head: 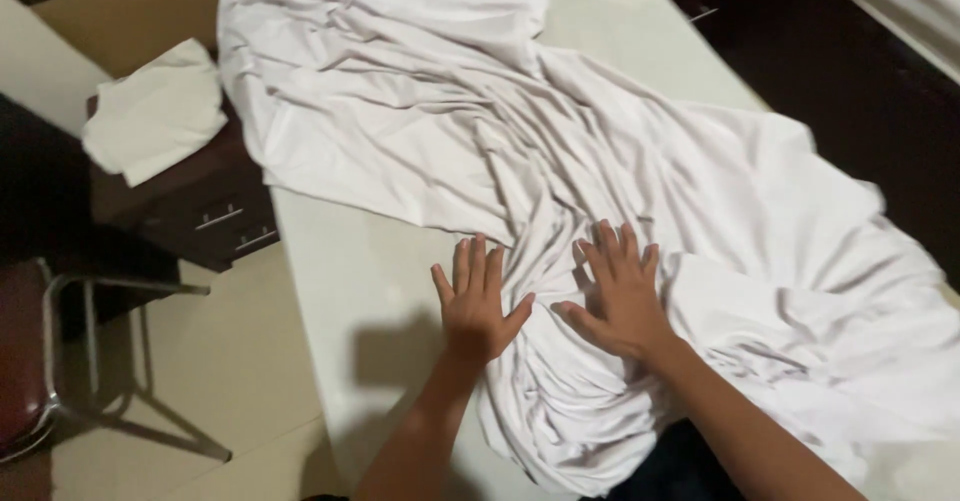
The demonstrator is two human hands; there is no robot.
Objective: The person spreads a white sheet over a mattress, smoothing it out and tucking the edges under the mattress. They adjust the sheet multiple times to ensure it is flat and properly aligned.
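Two bare hands lie flat on one large white sheet [560, 161], which is spread, heavily creased, across a pale table [350, 281] and hangs over its near edge. Folds in the cloth bunch and radiate around the point where the hands meet it. Left hand [475, 306]: palm down, fingers straight and slightly spread, fingertips on the sheet's edge, the heel of the hand over bare tabletop; it grips nothing. Right hand [620, 296]: palm down, fingers spread, pressed fully on the gathered cloth just beside the left hand; it also grips nothing. Both forearms enter from the lower edge of the view.

Beyond the table's left side, a dark wooden drawer unit [210, 211] carries a folded white cloth [155, 111]. Nearer, on the tiled floor [230, 361], stands a metal-framed chair [40, 361] with a dark red seat.
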